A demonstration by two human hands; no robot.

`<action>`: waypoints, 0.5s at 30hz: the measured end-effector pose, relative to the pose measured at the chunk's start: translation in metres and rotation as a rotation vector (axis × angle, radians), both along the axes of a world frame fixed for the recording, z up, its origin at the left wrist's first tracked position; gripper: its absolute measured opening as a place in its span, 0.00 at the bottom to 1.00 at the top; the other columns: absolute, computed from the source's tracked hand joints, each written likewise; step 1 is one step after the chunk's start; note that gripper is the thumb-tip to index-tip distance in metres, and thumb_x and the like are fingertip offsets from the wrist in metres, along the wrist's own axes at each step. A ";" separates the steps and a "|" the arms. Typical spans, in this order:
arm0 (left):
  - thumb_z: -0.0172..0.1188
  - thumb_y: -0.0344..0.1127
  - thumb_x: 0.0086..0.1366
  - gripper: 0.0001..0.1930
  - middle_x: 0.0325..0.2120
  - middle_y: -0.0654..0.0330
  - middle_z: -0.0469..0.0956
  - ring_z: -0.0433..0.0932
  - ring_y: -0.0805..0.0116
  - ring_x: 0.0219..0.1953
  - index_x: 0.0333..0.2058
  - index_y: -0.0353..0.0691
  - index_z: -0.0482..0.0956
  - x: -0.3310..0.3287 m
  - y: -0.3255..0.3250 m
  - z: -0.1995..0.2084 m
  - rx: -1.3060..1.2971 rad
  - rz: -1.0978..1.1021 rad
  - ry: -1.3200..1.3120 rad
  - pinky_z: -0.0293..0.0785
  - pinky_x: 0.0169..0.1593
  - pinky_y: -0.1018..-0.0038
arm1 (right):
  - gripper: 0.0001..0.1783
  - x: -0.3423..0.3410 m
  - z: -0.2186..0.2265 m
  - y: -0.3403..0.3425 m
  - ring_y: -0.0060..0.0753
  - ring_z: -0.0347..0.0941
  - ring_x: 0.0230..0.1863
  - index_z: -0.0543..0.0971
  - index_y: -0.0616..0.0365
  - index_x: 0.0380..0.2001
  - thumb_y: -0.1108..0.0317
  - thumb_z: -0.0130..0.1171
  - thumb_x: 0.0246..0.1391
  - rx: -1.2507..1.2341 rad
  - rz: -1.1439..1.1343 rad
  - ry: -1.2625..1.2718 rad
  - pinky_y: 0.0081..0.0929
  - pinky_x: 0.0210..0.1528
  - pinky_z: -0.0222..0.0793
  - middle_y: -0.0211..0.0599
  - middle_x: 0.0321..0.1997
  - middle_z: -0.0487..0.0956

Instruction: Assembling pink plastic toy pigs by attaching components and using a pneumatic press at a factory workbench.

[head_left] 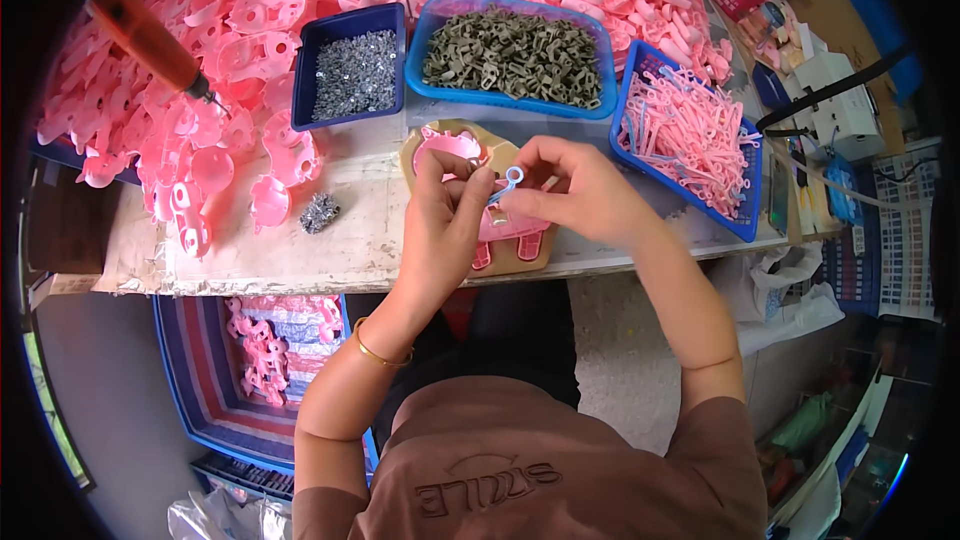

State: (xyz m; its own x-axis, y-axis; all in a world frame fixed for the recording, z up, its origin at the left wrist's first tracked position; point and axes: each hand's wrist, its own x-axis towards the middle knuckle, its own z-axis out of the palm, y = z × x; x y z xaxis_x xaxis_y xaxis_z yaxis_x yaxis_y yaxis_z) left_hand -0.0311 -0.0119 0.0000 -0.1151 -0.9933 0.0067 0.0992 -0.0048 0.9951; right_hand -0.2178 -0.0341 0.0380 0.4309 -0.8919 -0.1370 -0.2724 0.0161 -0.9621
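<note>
A tan fixture block [535, 258] sits near the table's front edge with a pink plastic shell [445, 143] set in it. Over it my right hand [570, 185] pinches a small light-blue plastic piece with a ring end [514, 176]. My left hand [450, 215], with a gold bangle on its wrist, meets it from the left with thumb and index finger pressed together. Whatever lies between those left fingertips is too small and covered to name. The lower part of the blue piece is partly hidden by the fingers.
Behind stand a dark-blue bin of small metal parts [355, 75], a blue tub of greenish metal clips [510, 55] and a blue basket of pink and blue ring-ended pieces [685, 135]. An orange electric screwdriver [150, 35] hangs left above heaped pink shells [210, 170]. Screws [320, 212] lie nearby.
</note>
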 end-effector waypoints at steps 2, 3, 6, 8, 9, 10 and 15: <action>0.54 0.32 0.73 0.08 0.30 0.62 0.76 0.79 0.76 0.32 0.42 0.35 0.65 0.002 0.001 0.000 0.020 0.000 -0.011 0.73 0.34 0.78 | 0.10 0.010 -0.004 0.004 0.12 0.71 0.35 0.77 0.59 0.39 0.70 0.66 0.57 0.059 -0.042 -0.097 0.14 0.38 0.69 0.24 0.35 0.78; 0.54 0.32 0.73 0.08 0.29 0.64 0.76 0.77 0.78 0.30 0.43 0.36 0.66 0.003 0.001 0.001 0.037 -0.002 -0.022 0.73 0.33 0.79 | 0.09 0.013 -0.005 0.004 0.12 0.71 0.35 0.77 0.59 0.39 0.70 0.65 0.58 0.064 -0.109 -0.184 0.14 0.38 0.69 0.24 0.35 0.79; 0.54 0.34 0.74 0.07 0.29 0.66 0.76 0.73 0.81 0.28 0.42 0.37 0.70 0.013 -0.003 0.004 0.080 -0.016 0.106 0.72 0.33 0.81 | 0.08 0.007 0.004 0.003 0.11 0.72 0.35 0.78 0.59 0.40 0.70 0.64 0.60 0.082 -0.143 -0.249 0.15 0.38 0.69 0.25 0.34 0.79; 0.56 0.35 0.73 0.07 0.31 0.66 0.78 0.74 0.81 0.29 0.39 0.36 0.74 0.023 -0.004 0.007 0.074 -0.004 0.074 0.71 0.33 0.82 | 0.08 0.006 0.011 0.002 0.12 0.72 0.35 0.78 0.60 0.40 0.70 0.63 0.60 0.097 -0.109 -0.228 0.15 0.38 0.69 0.25 0.34 0.80; 0.56 0.35 0.73 0.08 0.32 0.65 0.78 0.74 0.81 0.29 0.39 0.36 0.75 0.026 -0.006 0.006 0.082 -0.023 0.085 0.72 0.33 0.82 | 0.08 0.007 0.014 0.002 0.12 0.72 0.34 0.79 0.61 0.41 0.70 0.63 0.61 0.066 -0.031 -0.121 0.16 0.38 0.70 0.26 0.34 0.80; 0.56 0.35 0.73 0.08 0.32 0.65 0.79 0.74 0.81 0.29 0.39 0.35 0.77 0.027 -0.006 0.007 0.090 -0.042 0.095 0.72 0.34 0.82 | 0.08 0.008 0.014 0.003 0.13 0.73 0.34 0.79 0.62 0.41 0.70 0.63 0.61 0.035 0.047 -0.014 0.17 0.38 0.70 0.26 0.35 0.80; 0.59 0.37 0.71 0.10 0.32 0.66 0.80 0.78 0.80 0.34 0.37 0.35 0.79 0.026 -0.002 0.014 0.167 -0.026 0.139 0.79 0.41 0.79 | 0.08 0.019 0.016 0.007 0.18 0.76 0.35 0.80 0.64 0.38 0.71 0.64 0.58 -0.043 -0.018 0.010 0.21 0.39 0.73 0.31 0.32 0.82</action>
